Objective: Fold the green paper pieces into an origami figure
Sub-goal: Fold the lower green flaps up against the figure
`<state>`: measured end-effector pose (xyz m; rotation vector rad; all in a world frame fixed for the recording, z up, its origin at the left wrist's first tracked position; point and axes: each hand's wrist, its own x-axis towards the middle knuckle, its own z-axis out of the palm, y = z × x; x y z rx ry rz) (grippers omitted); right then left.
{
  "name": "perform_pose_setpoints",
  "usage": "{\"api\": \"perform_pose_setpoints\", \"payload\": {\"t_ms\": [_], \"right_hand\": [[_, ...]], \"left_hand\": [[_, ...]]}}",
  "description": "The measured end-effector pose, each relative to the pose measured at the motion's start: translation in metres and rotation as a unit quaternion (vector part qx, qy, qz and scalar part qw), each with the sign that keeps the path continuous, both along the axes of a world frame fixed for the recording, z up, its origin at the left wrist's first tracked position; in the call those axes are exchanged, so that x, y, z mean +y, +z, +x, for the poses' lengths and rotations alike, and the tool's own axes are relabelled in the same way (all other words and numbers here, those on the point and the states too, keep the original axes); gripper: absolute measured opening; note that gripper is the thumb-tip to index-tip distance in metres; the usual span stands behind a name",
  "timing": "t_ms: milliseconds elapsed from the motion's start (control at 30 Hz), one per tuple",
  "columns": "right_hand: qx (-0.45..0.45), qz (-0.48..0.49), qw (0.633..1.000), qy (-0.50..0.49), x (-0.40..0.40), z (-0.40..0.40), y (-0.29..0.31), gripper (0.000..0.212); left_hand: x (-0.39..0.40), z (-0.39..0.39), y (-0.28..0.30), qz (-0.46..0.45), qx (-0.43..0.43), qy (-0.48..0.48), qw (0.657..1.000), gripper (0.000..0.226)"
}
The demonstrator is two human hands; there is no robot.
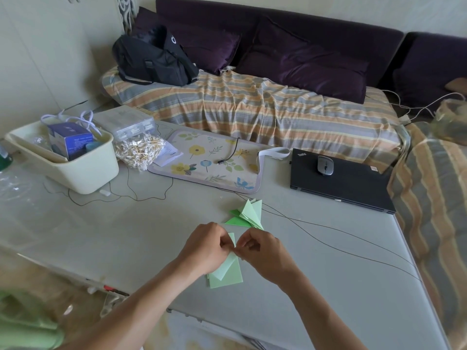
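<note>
My left hand (206,248) and my right hand (262,253) meet fingertip to fingertip over the grey table (151,236). Both pinch a pale green paper piece (225,270), whose upper tip shows between the fingers. Under it lies a small stack of light green paper sheets (231,279), partly hidden by my left hand. Just beyond my hands sits a cluster of folded green paper triangles (246,215), some dark green, some pale, apart from both hands.
A thin black cable (328,242) crosses the table right of my hands. Farther back are a closed black laptop (341,185) with a mouse (325,165), a floral mat (209,160), a bag of cotton swabs (137,150) and a cream bin (75,162). The table edge runs close below my forearms.
</note>
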<state>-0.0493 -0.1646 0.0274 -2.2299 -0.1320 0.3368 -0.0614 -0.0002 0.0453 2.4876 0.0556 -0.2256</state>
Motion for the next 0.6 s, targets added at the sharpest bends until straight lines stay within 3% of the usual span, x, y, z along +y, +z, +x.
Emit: {"api": "perform_pose_setpoints", "payload": {"t_ms": [333, 600], "right_hand": [[0.0, 0.034, 0.998, -0.056, 0.0006, -0.0005, 0.0077, 0.013], [0.037, 0.083, 0.996, -0.004, -0.0041, 0.0013, 0.0066, 0.006]], "left_hand": [[-0.0021, 0.0026, -0.0047, -0.021, -0.009, 0.048, 0.999, 0.027], [0.0018, 0.0021, -0.001, -0.035, -0.034, 0.043, 0.998, 0.014]]}}
